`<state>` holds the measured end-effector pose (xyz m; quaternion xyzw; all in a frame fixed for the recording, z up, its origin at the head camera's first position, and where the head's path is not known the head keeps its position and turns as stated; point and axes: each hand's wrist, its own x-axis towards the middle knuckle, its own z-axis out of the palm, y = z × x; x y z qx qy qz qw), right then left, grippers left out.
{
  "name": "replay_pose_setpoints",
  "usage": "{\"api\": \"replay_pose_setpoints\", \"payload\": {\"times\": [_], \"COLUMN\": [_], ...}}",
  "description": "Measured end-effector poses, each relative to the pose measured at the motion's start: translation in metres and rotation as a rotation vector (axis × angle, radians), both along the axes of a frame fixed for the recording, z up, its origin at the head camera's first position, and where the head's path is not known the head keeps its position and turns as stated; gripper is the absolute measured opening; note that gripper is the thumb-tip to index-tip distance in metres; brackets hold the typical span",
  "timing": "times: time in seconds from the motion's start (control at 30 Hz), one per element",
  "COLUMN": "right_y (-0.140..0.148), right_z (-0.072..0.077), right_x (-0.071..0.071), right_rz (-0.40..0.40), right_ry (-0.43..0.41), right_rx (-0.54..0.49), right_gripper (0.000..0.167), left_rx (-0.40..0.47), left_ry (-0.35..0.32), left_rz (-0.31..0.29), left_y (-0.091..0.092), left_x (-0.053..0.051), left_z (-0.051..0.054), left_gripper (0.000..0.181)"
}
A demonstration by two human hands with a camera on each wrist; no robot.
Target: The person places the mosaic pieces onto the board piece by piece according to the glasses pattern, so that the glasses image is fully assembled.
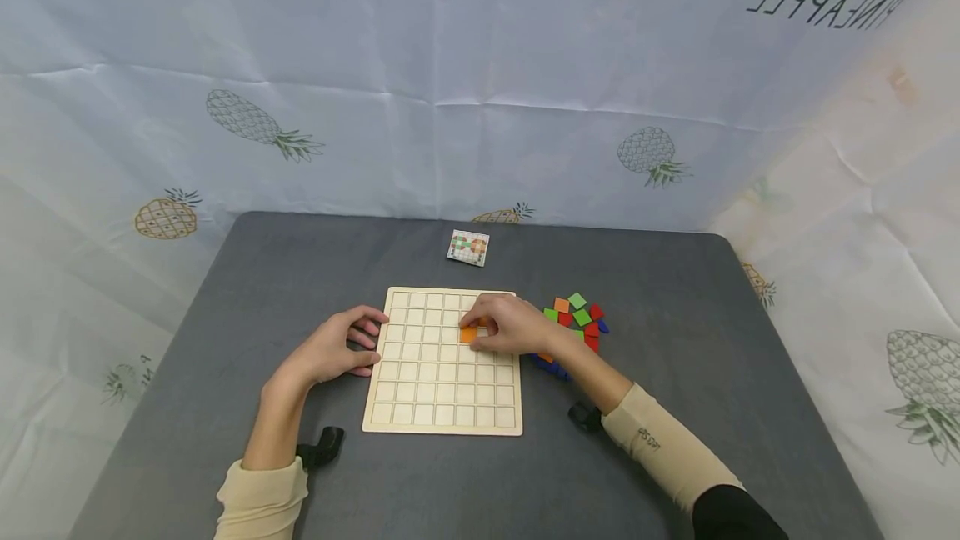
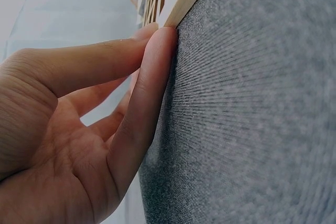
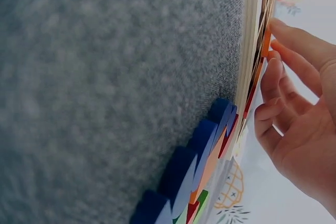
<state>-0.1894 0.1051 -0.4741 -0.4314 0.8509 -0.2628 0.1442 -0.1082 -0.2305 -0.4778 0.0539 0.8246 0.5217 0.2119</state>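
An orange tile (image 1: pixel 468 336) is pinched in the right grip (image 1: pixel 513 325), the board (image 1: pixel 426 371) lying beneath, contact apparently made.

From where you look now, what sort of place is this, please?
Probably a screened-off indoor workspace: pineapple-print cloth hangs behind a grey table, which bears a wooden grid board and coloured tiles.
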Motion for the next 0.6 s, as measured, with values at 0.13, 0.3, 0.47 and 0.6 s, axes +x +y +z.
{"api": "replay_pose_setpoints", "payload": {"times": [0.13, 0.3, 0.47, 0.6], "right_y": [0.0005, 0.0004, 0.0009, 0.0016], "right_z": [0.0012, 0.0011, -0.0011, -0.0021], "right_x": [0.0004, -0.0003, -0.0003, 0.0003], "right_rz": [-0.001, -0.008, -0.018, -0.02], "right_ry": [-0.002, -0.007, -0.014, -0.021], "right_rx": [-0.011, -0.02, -0.027, -0.031], "right_gripper": [0.027, 0.025, 0.025, 0.025], "left_rx": [-0.003, -0.004, -0.002, -0.002], "left_ry": [-0.001, 0.0, 0.0, 0.004], "left_rz": [0.003, 0.003, 0.003, 0.0], "left_y": [0.001, 0.0009, 0.0009, 0.001], "left_x": [-0.0003, -0.0008, -0.0011, -0.0008], "left_z": [0.0001, 0.0003, 0.0001, -0.0005], "left_gripper": [0.056, 0.055, 0.055, 0.055]}}
